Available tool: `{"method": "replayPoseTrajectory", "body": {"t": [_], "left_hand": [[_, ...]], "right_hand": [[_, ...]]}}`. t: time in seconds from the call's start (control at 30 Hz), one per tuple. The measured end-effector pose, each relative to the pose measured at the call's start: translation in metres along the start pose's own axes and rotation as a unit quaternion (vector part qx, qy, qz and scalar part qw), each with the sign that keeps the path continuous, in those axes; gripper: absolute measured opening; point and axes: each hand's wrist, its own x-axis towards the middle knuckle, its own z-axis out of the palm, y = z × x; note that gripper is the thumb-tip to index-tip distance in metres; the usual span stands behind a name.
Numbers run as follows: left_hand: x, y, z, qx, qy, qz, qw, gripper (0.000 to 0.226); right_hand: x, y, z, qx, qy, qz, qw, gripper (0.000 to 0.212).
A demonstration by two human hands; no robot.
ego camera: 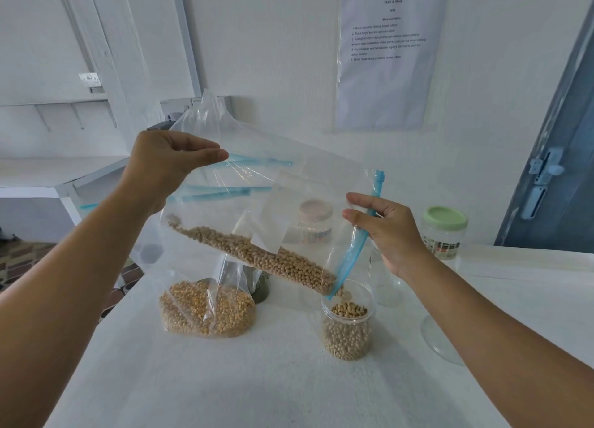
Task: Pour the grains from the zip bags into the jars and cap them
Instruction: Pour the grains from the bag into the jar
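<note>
Nearest on the white counter (pixel 289 379), the open jar (pixel 348 324) stands mostly full of pale beans, and the tilted zip bag (pixel 273 209) feeds more in through its lowest corner. The right hand (pixel 385 231) pinches the blue zip edge just above the jar; the left hand (pixel 170 160) pinches the raised far corner. To pour well, the person should keep that spout corner over the jar's mouth and lift the left side slowly — the jar looks near its limit. Beside it slumps a bag of yellow grain (pixel 207 308); farther back stand a green-lidded jar (pixel 445 231) and a pink-lidded jar (pixel 316 218) — contents unclear
</note>
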Motion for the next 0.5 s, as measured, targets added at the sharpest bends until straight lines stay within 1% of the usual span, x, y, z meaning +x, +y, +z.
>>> {"method": "replayPoseTrajectory", "body": {"t": [0.13, 0.33, 0.5], "left_hand": [[-0.0003, 0.0004, 0.0002, 0.000, 0.003, -0.005, 1.000, 0.021], [0.0001, -0.0002, 0.0006, -0.002, 0.002, -0.005, 1.000, 0.021], [0.0010, 0.0024, 0.0002, -0.006, -0.001, -0.002, 1.000, 0.030]], "right_hand": [[0.0003, 0.0004, 0.0007, -0.004, 0.002, 0.004, 1.000, 0.033], [0.0007, 0.0008, 0.0005, -0.003, 0.003, 0.000, 1.000, 0.033], [0.0007, -0.0003, 0.0004, -0.004, 0.004, 0.001, 1.000, 0.033]]}}
